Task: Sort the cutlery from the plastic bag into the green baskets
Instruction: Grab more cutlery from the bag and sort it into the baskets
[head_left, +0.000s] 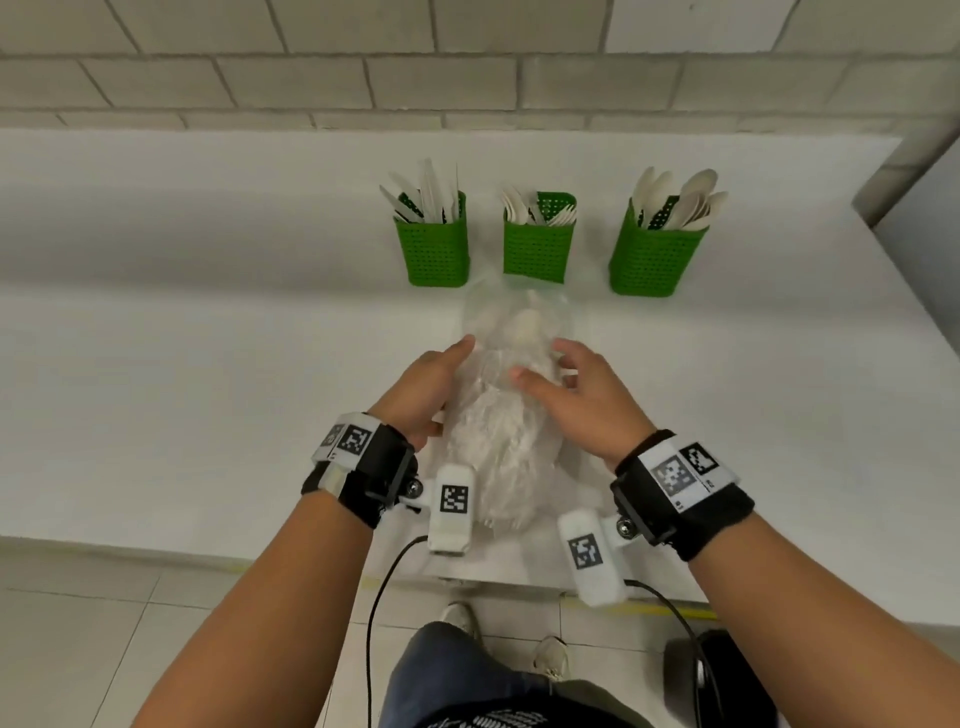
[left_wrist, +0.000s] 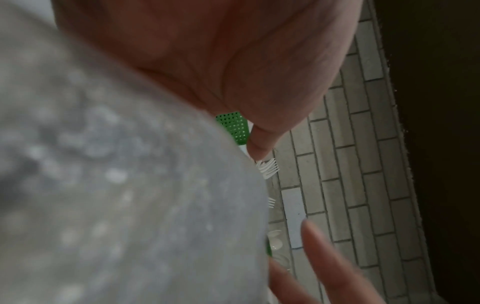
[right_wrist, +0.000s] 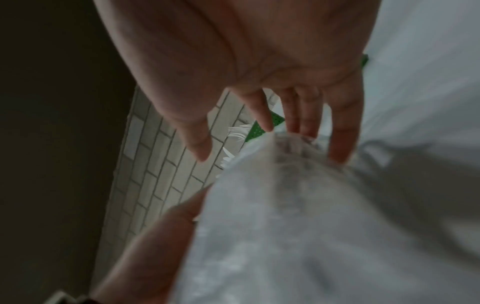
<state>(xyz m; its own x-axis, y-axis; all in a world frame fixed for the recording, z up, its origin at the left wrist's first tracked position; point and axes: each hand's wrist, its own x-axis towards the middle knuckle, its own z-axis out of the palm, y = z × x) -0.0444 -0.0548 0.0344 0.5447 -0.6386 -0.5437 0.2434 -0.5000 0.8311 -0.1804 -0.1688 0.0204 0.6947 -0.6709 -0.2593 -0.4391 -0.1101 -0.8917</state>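
A clear plastic bag (head_left: 498, 426) full of white cutlery lies on the white counter (head_left: 208, 364), its mouth towards the baskets. My left hand (head_left: 436, 379) lies flat against the bag's left side, fingers straight. My right hand (head_left: 566, 374) is spread over the bag's right side; in the right wrist view its fingertips (right_wrist: 340, 148) touch the bag (right_wrist: 298, 226). Behind stand three green baskets: the left one (head_left: 432, 244) with knives, the middle one (head_left: 537, 244) with forks, the right one (head_left: 655, 257) with spoons. The left wrist view is filled by the blurred bag (left_wrist: 103, 164).
A pale brick wall (head_left: 467, 78) runs behind the counter. The counter's front edge (head_left: 156, 551) is near my body, with tiled floor below. A dark object (head_left: 717, 675) sits on the floor at the right, and cables hang from the wrist cameras.
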